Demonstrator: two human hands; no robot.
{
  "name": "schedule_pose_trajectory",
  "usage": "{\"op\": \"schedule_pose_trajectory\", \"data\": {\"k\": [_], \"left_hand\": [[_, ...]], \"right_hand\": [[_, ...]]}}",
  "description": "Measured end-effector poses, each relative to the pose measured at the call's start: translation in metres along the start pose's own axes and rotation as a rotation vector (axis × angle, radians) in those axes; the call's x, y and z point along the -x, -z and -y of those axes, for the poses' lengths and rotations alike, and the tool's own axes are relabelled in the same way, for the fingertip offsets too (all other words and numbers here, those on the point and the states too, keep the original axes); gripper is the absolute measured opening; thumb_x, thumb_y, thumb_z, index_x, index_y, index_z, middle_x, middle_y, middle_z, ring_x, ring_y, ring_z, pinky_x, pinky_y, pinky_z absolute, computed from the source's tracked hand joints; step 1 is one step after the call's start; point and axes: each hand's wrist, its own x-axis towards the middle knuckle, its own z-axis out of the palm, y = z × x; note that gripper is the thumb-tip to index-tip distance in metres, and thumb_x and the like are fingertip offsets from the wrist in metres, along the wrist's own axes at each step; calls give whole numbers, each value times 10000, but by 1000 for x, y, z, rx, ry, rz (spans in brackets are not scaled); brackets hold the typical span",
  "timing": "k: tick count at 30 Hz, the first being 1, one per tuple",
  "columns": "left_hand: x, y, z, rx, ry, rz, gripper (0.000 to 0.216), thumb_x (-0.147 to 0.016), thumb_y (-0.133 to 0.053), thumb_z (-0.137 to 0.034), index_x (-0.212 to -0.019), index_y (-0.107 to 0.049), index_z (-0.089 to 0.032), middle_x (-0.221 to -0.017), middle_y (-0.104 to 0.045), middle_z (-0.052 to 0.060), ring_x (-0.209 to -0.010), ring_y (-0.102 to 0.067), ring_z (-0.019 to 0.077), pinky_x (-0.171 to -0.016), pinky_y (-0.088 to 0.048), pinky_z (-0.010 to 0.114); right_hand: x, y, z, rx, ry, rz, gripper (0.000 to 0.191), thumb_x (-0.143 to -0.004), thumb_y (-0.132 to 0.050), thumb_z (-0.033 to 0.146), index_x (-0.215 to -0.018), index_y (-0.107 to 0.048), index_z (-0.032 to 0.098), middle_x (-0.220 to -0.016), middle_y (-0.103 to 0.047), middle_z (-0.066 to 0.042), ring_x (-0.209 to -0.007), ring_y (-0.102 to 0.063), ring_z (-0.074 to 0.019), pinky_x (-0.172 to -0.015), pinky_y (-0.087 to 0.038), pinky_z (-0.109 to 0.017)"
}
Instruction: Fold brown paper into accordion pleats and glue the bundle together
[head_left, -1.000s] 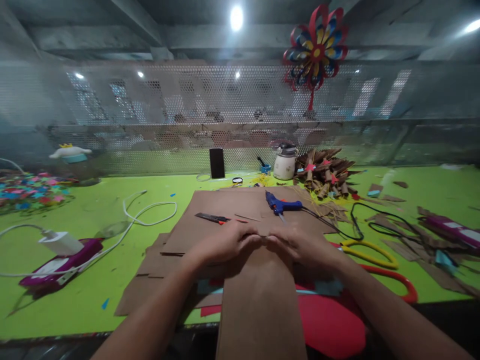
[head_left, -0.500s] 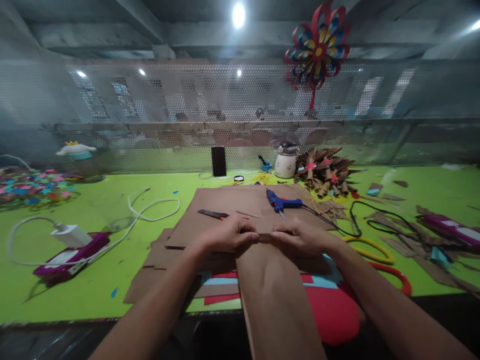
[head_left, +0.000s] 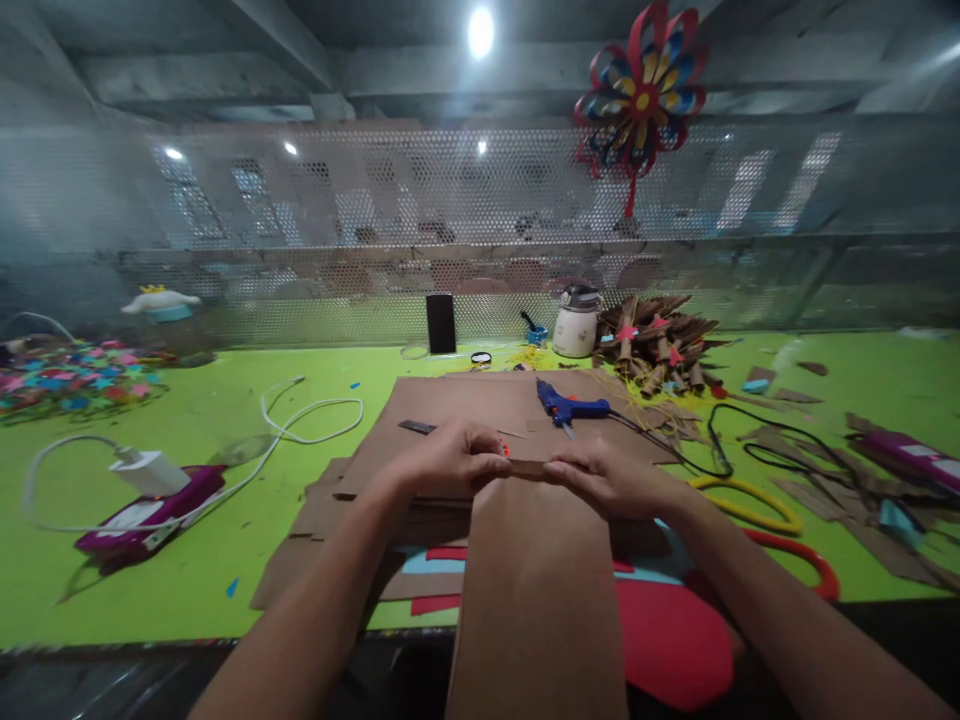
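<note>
Both hands pinch the far end of a long brown paper strip (head_left: 536,590) that runs toward me over the table edge. My left hand (head_left: 450,462) is closed on its left corner and my right hand (head_left: 604,475) is closed on its right corner, fingertips almost meeting. The strip lies over a stack of brown card sheets (head_left: 465,410). A utility knife (head_left: 417,427) lies just beyond my left hand, partly hidden by it. A blue glue gun (head_left: 568,407) rests on the card a little past my right hand.
The green table (head_left: 187,420) carries a white charger with cable (head_left: 146,470) on a purple case at left, rolled brown paper cones (head_left: 660,345), a white jar (head_left: 576,325), yellow and red hoops (head_left: 757,510) and black cord at right. Red sheets (head_left: 667,640) lie under the strip.
The strip's near end swung right and then back toward the centre. Both hands moved slightly away from me while keeping their pinch on the strip's far edge.
</note>
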Motion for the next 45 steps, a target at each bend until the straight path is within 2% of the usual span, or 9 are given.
{"op": "schedule_pose_trajectory", "data": {"k": [4, 10, 12, 16, 20, 25, 33, 40, 45], "left_hand": [[0, 3, 2, 93, -13, -21, 238, -785, -532, -351, -734, -591, -126, -586, -466, -32, -540, -381, 68, -504, -290, 188], [8, 8, -2, 392, -62, -6, 271, -782, -558, -375, -732, -580, -110, -588, -473, -27, -532, -402, 63, -521, -325, 199], [7, 4, -5, 477, -68, -2, 267, -769, -579, -375, -735, -580, -110, -598, -467, -30, -525, -388, 56, -510, -314, 195], [-2, -11, -8, 606, -55, 84, 278, -724, -634, -373, -688, -573, -104, -583, -441, -43, -518, -374, 48, -504, -301, 191], [-8, -28, -8, 723, -6, 128, 287, -697, -665, -378, -723, -573, -108, -576, -441, -49, -491, -391, 45, -481, -303, 187], [-10, -34, -7, 762, -4, 193, 295, -712, -651, -389, -730, -575, -105, -601, -507, -20, -526, -454, 60, -528, -366, 201], [-10, 5, 6, 469, 62, -401, 364, -792, -518, -445, -885, -610, -106, -828, -644, 67, -712, -570, 125, -666, -422, 246], [-12, -10, 12, -112, -68, -75, 297, -751, -571, -394, -803, -682, -123, -748, -653, 33, -691, -548, 135, -623, -373, 214], [-9, -15, 12, -224, -52, 5, 286, -732, -588, -390, -821, -684, -135, -684, -627, 16, -611, -512, 112, -542, -330, 199]], "right_hand": [[2, 8, -2, -234, -49, -29, 346, -859, -426, 435, -796, -626, 160, -646, -538, 4, -583, -442, -103, -535, -327, -214], [4, 11, -6, -923, -97, -289, 413, -853, -417, 496, -1014, -616, 172, -747, -615, -38, -628, -544, -117, -596, -426, -237], [2, 9, -2, -995, -51, -229, 403, -797, -546, 445, -1123, -563, 208, -845, -625, -43, -692, -574, -128, -625, -446, -243], [1, 11, 14, -772, 125, -15, 500, -711, -659, 377, -1174, -554, 222, -986, -607, -54, -890, -568, -196, -766, -446, -299], [3, 16, 23, -592, 154, -42, 282, -735, -627, 376, -916, -675, 165, -909, -600, -57, -846, -555, -185, -772, -435, -291], [3, 4, 13, -782, 75, -81, 293, -715, -636, 431, -779, -642, 145, -858, -596, -52, -760, -541, -156, -684, -457, -267], [-9, -7, 1, -368, -59, -21, 279, -841, -478, 367, -903, -637, 147, -764, -608, -14, -667, -518, -126, -592, -394, -220], [-23, -27, -3, -44, 59, -21, 211, -843, -450, 221, -899, -635, 136, -866, -650, -65, -799, -556, -170, -723, -412, -278], [-23, -36, -12, 12, 99, -58, 191, -859, -443, 213, -872, -621, 145, -836, -635, -65, -755, -549, -152, -687, -412, -259]]}}
